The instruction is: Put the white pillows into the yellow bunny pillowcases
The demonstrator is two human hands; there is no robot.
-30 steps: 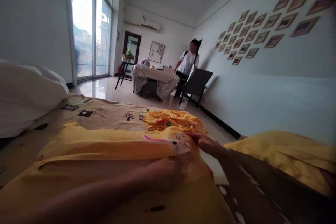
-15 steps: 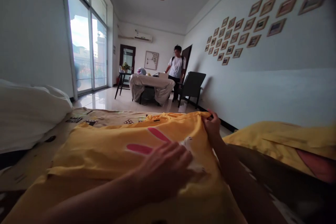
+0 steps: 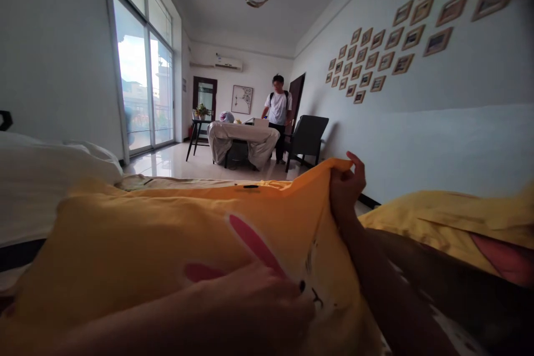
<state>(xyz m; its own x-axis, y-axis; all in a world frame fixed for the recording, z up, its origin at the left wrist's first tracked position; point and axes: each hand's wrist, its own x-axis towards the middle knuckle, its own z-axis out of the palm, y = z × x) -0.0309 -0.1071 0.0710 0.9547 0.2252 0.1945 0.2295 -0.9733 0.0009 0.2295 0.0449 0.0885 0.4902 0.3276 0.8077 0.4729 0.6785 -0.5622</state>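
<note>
The left hand lies curled on the yellow cloth, its grip I cannot tell; the right hand pinches the cloth's raised far-right edge; the cloth covers most of the beige sheet; beyond, open floor reaches to the draped table.

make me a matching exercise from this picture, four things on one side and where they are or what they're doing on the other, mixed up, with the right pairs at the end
Things
1. right hand
2. wall-mounted air conditioner
3. left hand
4. small picture frames

Places and states
A. hung in slanting rows on the right-hand wall
B. over the pink-eared rabbit print
C. holding up an edge of the yellow cloth
D. high on the far wall

Right pairs: 1-C, 2-D, 3-B, 4-A
</note>
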